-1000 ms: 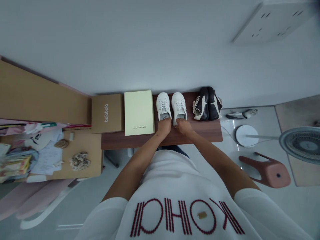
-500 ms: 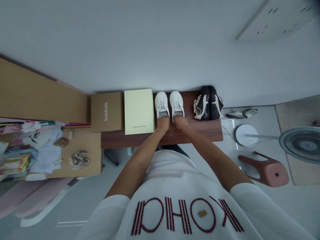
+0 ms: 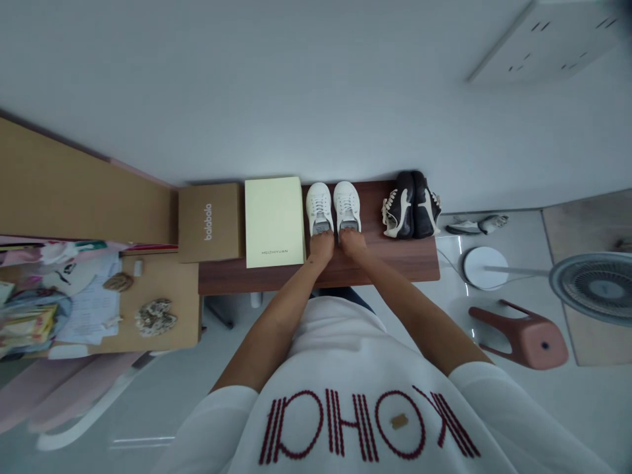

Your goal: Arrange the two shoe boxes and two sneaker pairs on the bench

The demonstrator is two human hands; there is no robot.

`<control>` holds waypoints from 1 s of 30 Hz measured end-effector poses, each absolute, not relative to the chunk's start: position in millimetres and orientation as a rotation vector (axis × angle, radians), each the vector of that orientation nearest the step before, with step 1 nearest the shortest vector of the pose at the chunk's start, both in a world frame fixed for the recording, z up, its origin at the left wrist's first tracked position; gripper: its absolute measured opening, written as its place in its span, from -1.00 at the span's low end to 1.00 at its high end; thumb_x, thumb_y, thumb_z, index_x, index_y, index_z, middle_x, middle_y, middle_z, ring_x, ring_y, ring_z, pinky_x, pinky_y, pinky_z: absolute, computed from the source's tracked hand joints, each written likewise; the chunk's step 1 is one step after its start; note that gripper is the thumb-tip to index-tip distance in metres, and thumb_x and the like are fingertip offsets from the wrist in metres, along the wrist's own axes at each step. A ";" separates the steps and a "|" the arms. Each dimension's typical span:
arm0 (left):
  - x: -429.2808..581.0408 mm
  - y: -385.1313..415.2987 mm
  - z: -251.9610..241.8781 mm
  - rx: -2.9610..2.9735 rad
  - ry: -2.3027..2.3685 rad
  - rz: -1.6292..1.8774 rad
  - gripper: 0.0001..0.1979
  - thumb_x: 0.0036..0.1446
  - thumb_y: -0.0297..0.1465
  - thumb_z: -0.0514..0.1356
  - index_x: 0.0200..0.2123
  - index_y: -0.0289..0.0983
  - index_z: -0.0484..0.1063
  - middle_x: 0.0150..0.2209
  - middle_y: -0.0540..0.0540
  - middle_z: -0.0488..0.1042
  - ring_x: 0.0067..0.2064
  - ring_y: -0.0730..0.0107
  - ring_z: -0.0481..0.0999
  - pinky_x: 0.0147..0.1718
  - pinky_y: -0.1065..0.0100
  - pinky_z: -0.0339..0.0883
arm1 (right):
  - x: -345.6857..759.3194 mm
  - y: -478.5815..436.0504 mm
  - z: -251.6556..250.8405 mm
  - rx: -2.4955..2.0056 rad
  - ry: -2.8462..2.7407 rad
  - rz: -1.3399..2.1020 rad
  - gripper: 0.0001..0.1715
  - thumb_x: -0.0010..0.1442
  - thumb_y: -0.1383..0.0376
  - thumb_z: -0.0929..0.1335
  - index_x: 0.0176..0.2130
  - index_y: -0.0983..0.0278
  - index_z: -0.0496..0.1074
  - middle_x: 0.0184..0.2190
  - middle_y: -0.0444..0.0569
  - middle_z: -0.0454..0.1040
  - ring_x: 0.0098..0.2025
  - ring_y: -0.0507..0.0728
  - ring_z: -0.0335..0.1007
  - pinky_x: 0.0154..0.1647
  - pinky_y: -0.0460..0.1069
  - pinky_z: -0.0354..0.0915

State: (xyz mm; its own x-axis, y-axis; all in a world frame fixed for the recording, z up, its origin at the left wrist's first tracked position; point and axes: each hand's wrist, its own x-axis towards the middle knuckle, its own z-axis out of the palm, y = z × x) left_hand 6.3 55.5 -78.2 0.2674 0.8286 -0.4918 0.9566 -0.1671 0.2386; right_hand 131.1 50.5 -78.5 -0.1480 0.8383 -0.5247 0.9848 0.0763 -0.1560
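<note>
A person in a white top leans over a dark wooden desk (image 3: 395, 260), the left hand (image 3: 322, 245) closed over the heel of the left white sneaker (image 3: 318, 205) and the right hand (image 3: 351, 242) closed over the heel of the right white sneaker (image 3: 346, 203). The pair stands side by side, nearly touching, toes to the wall. A pale green box (image 3: 274, 220) lies just beside it on the left, then a brown box (image 3: 210, 222); black-and-white shoes (image 3: 409, 205) sit to the right, apart.

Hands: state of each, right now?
Left hand: closed on the left white sneaker, at its heel.
Right hand: closed on the right white sneaker, at its heel.
</note>
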 end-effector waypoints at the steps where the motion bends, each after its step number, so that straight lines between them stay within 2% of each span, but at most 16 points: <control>1: 5.6 55.5 -75.6 2.045 1.607 -0.338 -0.62 0.41 -0.54 -0.02 0.17 -0.42 0.46 0.07 -0.43 0.60 0.13 0.02 0.59 0.07 0.20 0.34 | 132.0 49.5 -75.8 1.832 2.079 -0.693 -0.59 0.45 0.40 0.21 0.15 0.42 0.50 0.17 0.37 0.52 0.18 0.32 0.48 0.14 0.11 0.42; 5: 8.2 56.3 -63.1 2.092 1.613 -0.229 -0.66 0.43 -0.44 0.08 0.19 -0.40 0.41 0.11 -0.42 0.56 0.20 -0.02 0.53 0.13 0.17 0.32 | 152.0 37.1 -64.6 1.989 2.140 -0.672 -0.56 0.46 0.17 0.29 0.13 0.41 0.49 0.19 0.38 0.46 0.20 0.41 0.37 0.20 0.17 0.34; 11: 56.4 49.5 -60.0 2.146 1.251 0.059 -0.68 0.43 -0.43 0.10 0.19 -0.31 0.40 0.14 -0.29 0.54 0.22 0.11 0.50 0.23 0.18 0.32 | 251.4 -1.6 -71.3 2.458 2.076 -0.585 -0.52 0.43 0.19 0.26 0.20 0.40 0.43 0.14 0.38 0.46 0.21 0.43 0.32 0.26 0.24 0.25; 15: 110.3 44.3 -77.8 2.068 1.080 0.092 -0.60 0.40 -0.42 0.19 0.25 -0.32 0.36 0.20 -0.31 0.51 0.25 0.12 0.50 0.25 0.16 0.33 | 339.7 -15.0 -92.7 2.801 1.735 -0.358 -0.29 0.31 0.15 0.37 0.30 0.49 0.30 0.17 0.48 0.43 0.23 0.53 0.31 0.24 0.34 0.24; 18: 148.1 45.6 -94.2 2.020 1.091 0.004 -0.53 0.35 -0.41 0.27 0.26 -0.40 0.34 0.24 -0.41 0.47 0.27 0.04 0.49 0.25 0.14 0.33 | 389.7 -11.7 -111.2 2.831 1.587 -0.459 -0.11 0.14 0.08 0.51 0.26 0.52 0.32 0.12 0.48 0.46 0.17 0.51 0.38 0.18 0.30 0.31; 21: 177.4 50.2 -106.8 1.996 1.143 -0.107 -0.52 0.33 -0.38 0.32 0.24 -0.41 0.37 0.21 -0.44 0.49 0.27 -0.01 0.49 0.22 0.13 0.34 | 413.1 -4.3 -124.3 2.769 1.556 -0.686 -0.25 0.07 -0.06 0.54 0.05 0.39 0.48 -0.08 0.24 0.56 -0.03 0.38 0.47 0.03 0.21 0.40; 24: 194.1 56.1 -113.0 1.973 1.238 -0.154 -0.58 0.34 -0.35 0.31 0.19 -0.39 0.42 0.17 -0.42 0.54 0.26 0.00 0.50 0.19 0.15 0.36 | 414.4 0.3 -127.9 2.778 1.523 -0.770 -0.33 0.04 -0.16 0.53 -0.14 0.31 0.50 -0.27 0.07 0.54 -0.19 0.30 0.46 -0.11 0.15 0.42; 30: 189.5 64.7 -108.4 2.011 1.151 -0.134 -0.66 0.40 -0.32 0.25 0.16 -0.34 0.48 0.08 -0.33 0.62 0.16 0.05 0.58 0.11 0.21 0.41 | 402.7 -2.5 -118.5 2.737 1.657 -0.752 -0.38 0.08 -0.15 0.54 -0.15 0.27 0.46 -0.32 0.03 0.53 -0.23 0.28 0.44 -0.16 0.10 0.38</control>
